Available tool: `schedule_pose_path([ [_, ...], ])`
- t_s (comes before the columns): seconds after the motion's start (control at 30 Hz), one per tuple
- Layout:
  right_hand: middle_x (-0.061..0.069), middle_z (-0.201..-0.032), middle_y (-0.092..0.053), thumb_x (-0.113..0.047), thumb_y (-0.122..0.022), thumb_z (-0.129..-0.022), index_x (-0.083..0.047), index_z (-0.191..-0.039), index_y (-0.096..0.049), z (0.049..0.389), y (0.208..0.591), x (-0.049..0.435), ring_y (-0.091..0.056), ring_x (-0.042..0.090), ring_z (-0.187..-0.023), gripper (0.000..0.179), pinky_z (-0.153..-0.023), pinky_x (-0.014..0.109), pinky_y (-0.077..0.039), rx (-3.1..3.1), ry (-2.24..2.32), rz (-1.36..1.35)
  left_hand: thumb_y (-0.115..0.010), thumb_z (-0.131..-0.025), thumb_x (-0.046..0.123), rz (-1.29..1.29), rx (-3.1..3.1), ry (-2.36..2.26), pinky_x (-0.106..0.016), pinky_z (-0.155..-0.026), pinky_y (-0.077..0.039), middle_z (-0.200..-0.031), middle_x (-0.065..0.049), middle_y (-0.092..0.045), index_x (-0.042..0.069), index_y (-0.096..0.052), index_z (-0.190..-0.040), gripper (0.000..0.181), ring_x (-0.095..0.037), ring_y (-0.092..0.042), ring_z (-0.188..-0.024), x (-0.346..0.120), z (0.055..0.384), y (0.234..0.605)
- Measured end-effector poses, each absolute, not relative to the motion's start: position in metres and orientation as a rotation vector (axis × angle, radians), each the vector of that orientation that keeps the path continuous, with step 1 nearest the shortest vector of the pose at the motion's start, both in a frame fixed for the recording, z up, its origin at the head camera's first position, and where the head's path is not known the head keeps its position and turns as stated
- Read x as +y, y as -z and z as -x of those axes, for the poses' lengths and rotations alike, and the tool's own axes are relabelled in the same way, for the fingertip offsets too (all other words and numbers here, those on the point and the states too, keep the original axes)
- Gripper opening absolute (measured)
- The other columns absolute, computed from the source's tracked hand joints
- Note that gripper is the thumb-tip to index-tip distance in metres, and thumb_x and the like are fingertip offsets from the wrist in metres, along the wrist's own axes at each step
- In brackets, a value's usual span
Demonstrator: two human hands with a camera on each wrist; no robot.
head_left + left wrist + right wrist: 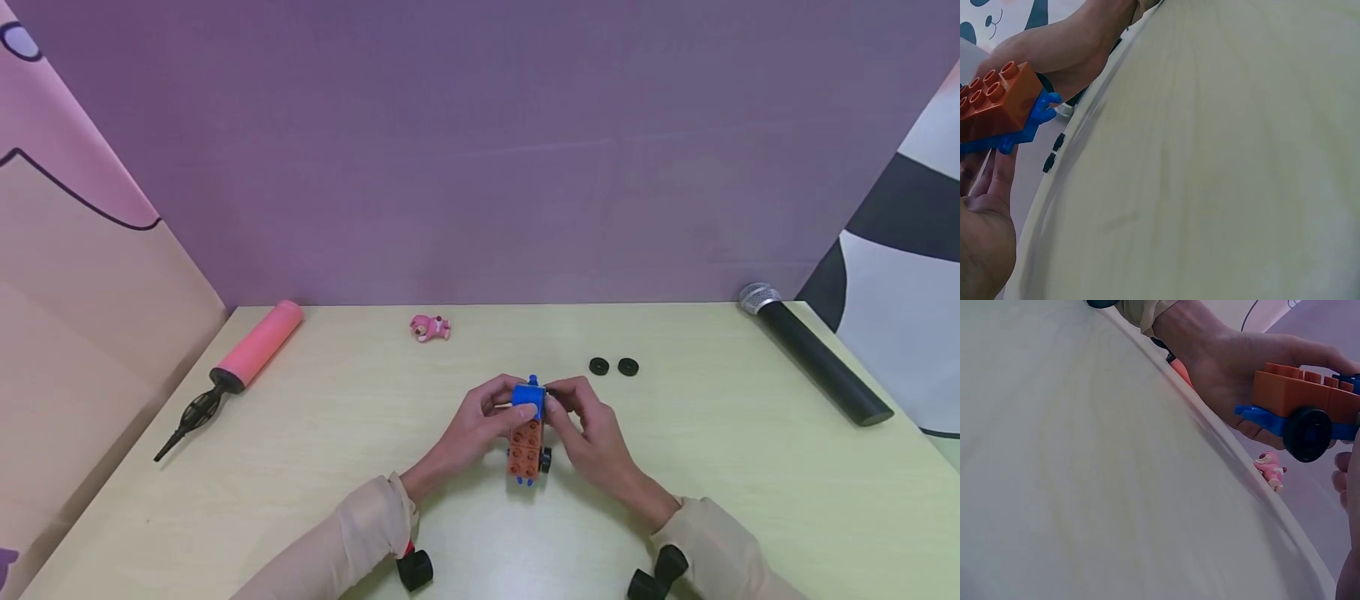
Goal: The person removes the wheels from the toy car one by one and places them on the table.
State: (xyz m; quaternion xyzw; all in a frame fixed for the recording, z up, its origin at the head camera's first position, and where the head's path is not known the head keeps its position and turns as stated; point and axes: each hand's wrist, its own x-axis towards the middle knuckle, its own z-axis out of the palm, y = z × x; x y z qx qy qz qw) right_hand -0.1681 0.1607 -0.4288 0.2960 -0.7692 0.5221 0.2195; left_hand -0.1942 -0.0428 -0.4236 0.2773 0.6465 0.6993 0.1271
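Both hands hold a toy brick car up in front of the body. It has orange studded bricks [524, 454], a blue brick [528, 398] at its far end and a blue base [1016, 135] with small hooks. A black wheel [1307, 434] sits on its near right side. My left hand [480, 417] grips the far end from the left, thumb on the blue brick. From the right, my right hand [592, 433] pinches at that same end; a dark bit shows by its fingertips, mostly hidden. Two loose black wheels, one [598, 366] beside the other [627, 367], lie beyond the right hand.
A pink bear figure [431, 327] lies near the table's back edge. At the left is a pink hand pump [258, 348] with a black nozzle. A black microphone [821, 358] lies along the right edge. A purple wall [480, 167] rises behind the table [337, 442].
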Motion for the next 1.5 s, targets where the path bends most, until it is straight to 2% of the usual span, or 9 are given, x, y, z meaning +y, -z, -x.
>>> schedule_pose_path([
  [0.2, 0.009, -0.103, -0.066, 0.009, -0.051, -0.103, 0.005, -0.123, -0.051, 0.1673, 0.4276, 0.1590, -0.064, 0.014, -0.089, 0.021, -0.082, 0.022, -0.053, -2.121, -1.556, -0.811, -0.065, -0.103, 0.039, -0.803, 1.868, -2.047, -0.038, -0.088, -0.058, -0.125, -0.018, -0.069, -0.001, -0.055, -0.137, 0.053, -0.023, -0.070, -0.102, -0.0420, 0.1952, 0.4214],
  [0.4, 0.012, -0.105, -0.067, 0.011, -0.052, -0.102, 0.007, -0.121, -0.053, 0.1677, 0.4297, 0.1577, -0.066, 0.010, -0.092, 0.020, -0.085, 0.021, -0.055, -2.087, -1.541, -0.805, -0.066, -0.102, 0.041, -0.793, 1.860, -2.049, -0.037, -0.087, -0.059, -0.126, -0.019, -0.069, -0.001, -0.054, -0.137, 0.057, -0.023, -0.070, -0.103, -0.0423, 0.1937, 0.4194],
  [0.67, 0.007, -0.095, -0.070, 0.016, -0.058, -0.094, 0.006, -0.115, -0.056, 0.1702, 0.4304, 0.1581, -0.064, 0.012, -0.080, 0.023, -0.073, 0.018, -0.052, -2.033, -1.385, -0.860, -0.065, -0.102, 0.038, -0.804, 1.840, -2.043, -0.033, -0.083, -0.059, -0.123, -0.018, -0.069, -0.003, -0.054, -0.136, 0.054, -0.020, -0.071, -0.100, -0.0429, 0.1940, 0.4221],
  [0.93, 0.002, -0.088, -0.066, 0.014, -0.061, -0.090, 0.004, -0.113, -0.057, 0.1722, 0.4295, 0.1597, -0.056, 0.013, -0.075, 0.025, -0.066, 0.021, -0.046, -2.011, -1.246, -0.898, -0.066, -0.102, 0.040, -0.837, 1.854, -2.030, -0.034, -0.089, -0.058, -0.124, -0.020, -0.069, -0.004, -0.055, -0.134, 0.056, -0.020, -0.070, -0.099, -0.0435, 0.1928, 0.4211],
  [1.1, 0.002, -0.086, -0.063, -0.001, -0.058, -0.099, 0.005, -0.111, -0.056, 0.1732, 0.4281, 0.1610, -0.054, 0.013, -0.074, 0.014, -0.064, 0.022, -0.046, -2.007, -1.166, -0.921, -0.066, -0.102, 0.038, -0.837, 1.865, -2.025, -0.036, -0.092, -0.057, -0.122, -0.018, -0.070, -0.003, -0.057, -0.133, 0.052, -0.020, -0.070, -0.099, -0.0429, 0.1930, 0.4205],
  [1.23, 0.004, -0.088, -0.062, -0.025, -0.049, -0.110, 0.007, -0.110, -0.055, 0.1735, 0.4277, 0.1618, -0.054, 0.013, -0.074, 0.032, -0.065, 0.019, -0.045, -2.023, -1.088, -0.926, -0.065, -0.102, 0.036, -0.838, 1.867, -2.015, -0.036, -0.091, -0.057, -0.121, -0.017, -0.070, -0.003, -0.057, -0.132, 0.050, -0.021, -0.070, -0.099, -0.0429, 0.1932, 0.4207],
  [1.3, 0.005, -0.089, -0.062, -0.029, -0.047, -0.111, 0.007, -0.110, -0.055, 0.1731, 0.4274, 0.1620, -0.054, 0.013, -0.074, 0.037, -0.066, 0.018, -0.045, -2.030, -1.068, -0.923, -0.065, -0.102, 0.035, -0.842, 1.868, -2.009, -0.036, -0.091, -0.057, -0.121, -0.017, -0.070, -0.003, -0.057, -0.132, 0.048, -0.020, -0.069, -0.099, -0.0429, 0.1929, 0.4206],
  [1.43, 0.005, -0.091, -0.064, -0.008, -0.054, -0.104, 0.005, -0.112, -0.055, 0.1707, 0.4269, 0.1611, -0.056, 0.014, -0.078, 0.015, -0.073, 0.017, -0.046, -2.040, -1.162, -0.901, -0.064, -0.103, 0.033, -0.839, 1.871, -2.006, -0.034, -0.089, -0.057, -0.122, -0.018, -0.070, -0.003, -0.057, -0.133, 0.048, -0.019, -0.070, -0.098, -0.0431, 0.1925, 0.4197],
  [1.5, 0.006, -0.094, -0.065, 0.004, -0.055, -0.098, 0.006, -0.114, -0.054, 0.1695, 0.4277, 0.1599, -0.058, 0.014, -0.082, 0.016, -0.079, 0.017, -0.047, -2.044, -1.271, -0.885, -0.064, -0.103, 0.033, -0.836, 1.870, -2.009, -0.033, -0.087, -0.058, -0.123, -0.019, -0.069, -0.004, -0.056, -0.134, 0.049, -0.019, -0.070, -0.097, -0.0434, 0.1925, 0.4195],
])
